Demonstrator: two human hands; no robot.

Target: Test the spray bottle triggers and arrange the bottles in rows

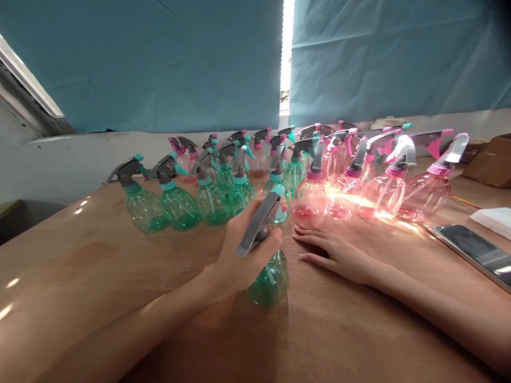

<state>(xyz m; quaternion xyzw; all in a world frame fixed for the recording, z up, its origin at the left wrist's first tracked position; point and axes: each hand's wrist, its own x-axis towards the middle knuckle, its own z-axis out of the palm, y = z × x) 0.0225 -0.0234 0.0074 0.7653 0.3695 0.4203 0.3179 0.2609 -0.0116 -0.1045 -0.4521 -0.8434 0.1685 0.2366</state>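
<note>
My left hand (249,247) is wrapped round the neck of a green spray bottle (271,282) with a grey trigger head and teal nozzle, close in front of me. Its collar is hidden behind my fingers. My right hand (333,252) lies palm down on the tabletop, fingers stretched out and holding nothing. Just beyond those fingertips stands a pink spray bottle (308,199). A row of green spray bottles (180,207) spreads to the left, and pink ones (385,194) fill the right side.
More spray bottles (258,159) stand behind the front row on the brown table (99,287). A smartphone (477,250) lies at the right, near a white object (495,221). Farther back is a cardboard box (489,162). Blue blinds (159,64) cover the windows.
</note>
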